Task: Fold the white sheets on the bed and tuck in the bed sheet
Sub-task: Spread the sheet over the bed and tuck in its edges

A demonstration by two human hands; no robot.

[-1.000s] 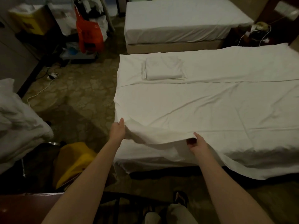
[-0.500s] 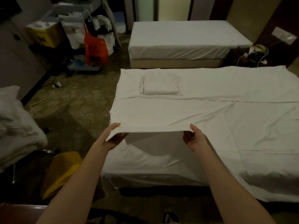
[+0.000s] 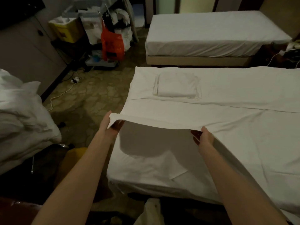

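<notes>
1. Head view shows the white sheet (image 3: 219,120) spread over the near bed (image 3: 146,172), its near edge lifted clear of the mattress and stretched taut between both hands, with a shadow cast on the bedding beneath.
2. At the 9 o'clock end of that raised edge, the left hand (image 3: 108,124) grips the corner, fingers curled under the cloth and the hem draped over the knuckles.
3. At the 3 o'clock end, the right hand (image 3: 203,137) pinches the edge, thumb on top and fingers tucked below.
4. Beyond the lifted edge, toward 12 o'clock, the sheet lies flat with soft creases; a folded sheet (image 3: 177,86) rests on it near the far left corner.
5. Further toward 12 o'clock stands a second bed (image 3: 211,31), made up in white.
6. At 11 o'clock an orange bag (image 3: 112,44) hangs among cluttered items; at 9 o'clock lies a heap of white bedding (image 3: 21,119).
</notes>
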